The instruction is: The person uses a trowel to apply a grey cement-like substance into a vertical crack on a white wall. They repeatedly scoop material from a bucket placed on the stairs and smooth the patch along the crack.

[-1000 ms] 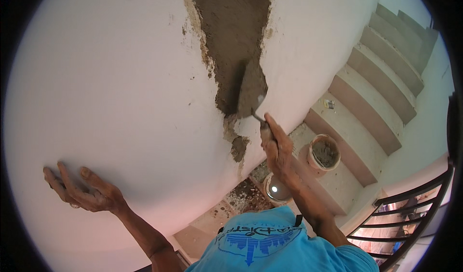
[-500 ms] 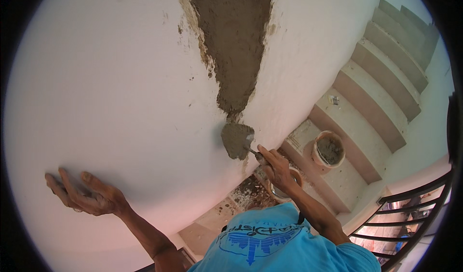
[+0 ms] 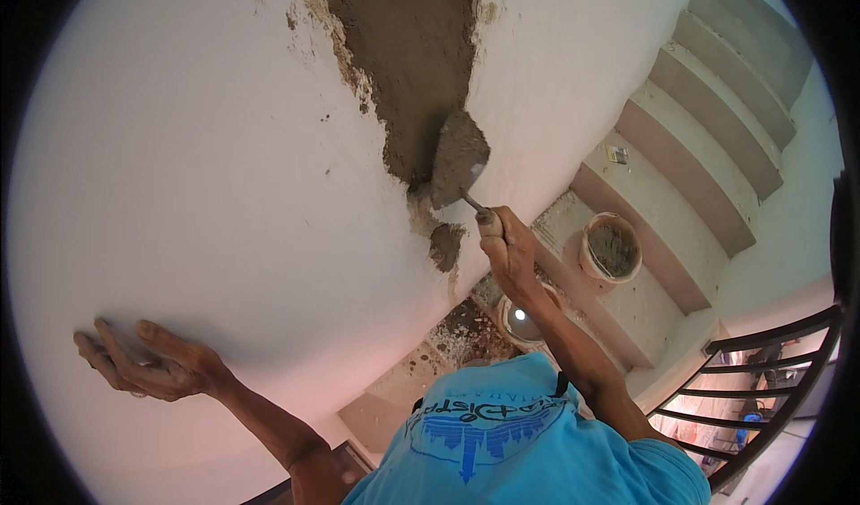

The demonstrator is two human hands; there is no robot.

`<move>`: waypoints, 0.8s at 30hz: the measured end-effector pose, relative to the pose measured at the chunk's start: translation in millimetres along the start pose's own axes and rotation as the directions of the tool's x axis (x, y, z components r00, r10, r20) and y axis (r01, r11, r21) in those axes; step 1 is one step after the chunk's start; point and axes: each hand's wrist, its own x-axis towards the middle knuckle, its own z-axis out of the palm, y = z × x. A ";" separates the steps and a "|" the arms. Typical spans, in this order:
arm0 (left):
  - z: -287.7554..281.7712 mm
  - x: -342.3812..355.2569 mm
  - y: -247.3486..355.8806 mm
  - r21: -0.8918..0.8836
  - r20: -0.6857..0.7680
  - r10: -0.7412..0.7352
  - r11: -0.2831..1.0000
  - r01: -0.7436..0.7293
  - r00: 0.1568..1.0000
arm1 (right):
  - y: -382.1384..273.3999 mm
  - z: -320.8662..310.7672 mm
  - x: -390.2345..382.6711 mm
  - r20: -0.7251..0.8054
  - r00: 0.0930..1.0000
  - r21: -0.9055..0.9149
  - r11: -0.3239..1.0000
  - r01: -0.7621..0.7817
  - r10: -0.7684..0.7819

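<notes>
My right hand (image 3: 511,252) is wrapped round the handle of a trowel (image 3: 460,161). Grey mortar coats the trowel's blade, which lies at the lower right edge of a long patch of mortar (image 3: 408,53) on the white wall (image 3: 224,183). Just below the blade is a small separate spot of mortar (image 3: 444,246). At the far left my left hand (image 3: 152,362) rests against the wall, fingers apart and holding nothing, with a ring on one finger.
A bucket of mortar (image 3: 612,248) stands on a stair step to the right. Another bucket (image 3: 522,321) sits lower, partly behind my right forearm. Curved stairs (image 3: 690,160) climb at the right, a black railing (image 3: 752,398) below them. Mortar crumbs litter the floor (image 3: 439,344).
My right hand has moved the trowel up the wall, from below the mortar patch onto its lower end. A small mortar spot now shows where the blade was. My left hand stays on the wall.
</notes>
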 end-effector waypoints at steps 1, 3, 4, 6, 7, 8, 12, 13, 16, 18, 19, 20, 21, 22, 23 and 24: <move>-0.2 0.8 2.7 0.005 0.002 -0.008 1.000 0.008 1.000 | 4.1 6.7 1.8 0.002 1.000 0.025 1.000 -0.003 0.003; 0.6 1.2 4.6 -0.004 0.000 -0.020 1.000 0.020 1.000 | 12.2 18.0 -0.6 0.032 0.999 0.009 1.000 0.011 -0.011; 0.9 0.8 5.2 -0.018 -0.001 -0.025 1.000 0.025 1.000 | 20.8 20.6 -6.3 0.046 0.999 -0.020 1.000 0.021 -0.020; 2.1 0.6 7.2 -0.027 0.003 -0.036 0.999 0.037 0.999 | 39.3 26.9 -21.7 0.070 0.997 -0.075 0.996 0.044 -0.039; 1.1 0.4 6.9 -0.012 0.006 -0.041 0.999 0.041 0.999 | 44.3 27.1 -31.2 0.098 0.994 -0.070 0.996 -0.047 0.053; -0.1 0.0 6.7 0.002 0.008 -0.046 0.999 0.046 0.999 | 50.3 24.2 -40.1 0.122 0.992 -0.085 0.996 -0.017 0.027; -0.9 1.3 4.6 0.025 0.014 -0.049 0.999 0.048 0.999 | 57.5 6.4 -64.8 0.191 0.981 -0.136 0.989 0.063 -0.036; 0.0 1.4 5.1 0.007 0.005 -0.049 0.999 0.049 0.999 | 56.2 4.1 -65.7 0.207 0.977 -0.146 0.986 0.075 -0.044; 2.8 1.2 2.2 -0.013 -0.003 -0.025 1.000 0.025 1.000 | 41.0 0.4 -51.5 0.085 0.995 -0.102 0.993 0.053 -0.044; 0.4 0.3 -1.0 -0.005 -0.004 -0.017 1.000 0.017 1.000 | 14.3 -1.7 -30.8 0.107 0.994 -0.049 0.999 -0.008 0.013; 0.3 -0.3 -0.2 -0.007 -0.004 -0.026 1.000 0.026 1.000 | 6.6 -1.6 -23.6 0.115 0.992 -0.025 0.999 -0.042 0.045; 0.4 -0.8 0.4 -0.008 -0.003 -0.034 0.999 0.034 0.999 | 8.2 2.4 -20.9 0.124 0.991 -0.016 0.999 -0.048 0.050; 1.3 -1.3 2.0 -0.015 -0.008 -0.044 0.999 0.044 0.999 | 12.0 5.8 -20.4 0.131 0.990 -0.009 0.998 -0.056 0.057; 2.4 -1.8 3.6 -0.022 -0.012 -0.053 0.998 0.053 0.999 | 17.7 8.0 -22.5 0.138 0.988 -0.002 0.998 -0.064 0.063; 3.5 -1.9 5.2 -0.030 -0.016 -0.063 0.998 0.062 0.998 | 31.8 6.8 -31.7 0.200 0.980 -0.122 0.993 0.009 0.016; 4.4 -0.5 4.4 -0.021 -0.016 -0.041 0.999 0.041 0.999 | 51.4 4.5 -47.0 0.267 0.963 -0.232 0.969 0.088 -0.023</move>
